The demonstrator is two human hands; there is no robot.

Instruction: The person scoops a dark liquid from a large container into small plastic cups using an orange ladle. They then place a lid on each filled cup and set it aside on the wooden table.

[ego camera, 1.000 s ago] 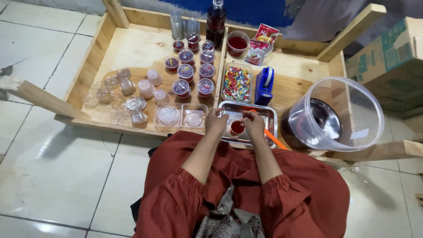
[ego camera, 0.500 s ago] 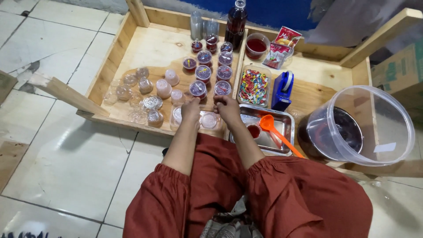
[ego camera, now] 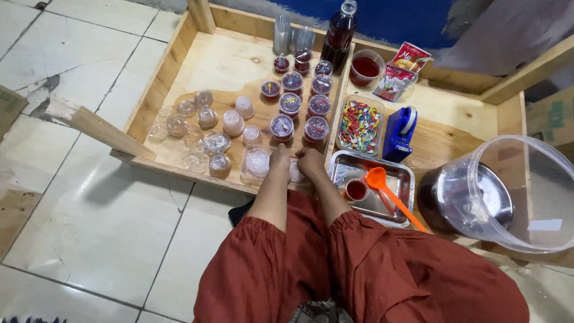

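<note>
Both hands have left the metal tray (ego camera: 391, 206), where the small red-filled cup (ego camera: 356, 190) and orange spoon (ego camera: 382, 182) now sit unattended, and have moved to the clear lids (ego camera: 258, 162) at the wooden tray's (ego camera: 173, 66) front edge. The left hand (ego camera: 279, 158) and right hand (ego camera: 310, 161) curl over them; whether either grips a lid cannot be told, suggesting capping comes next
</note>
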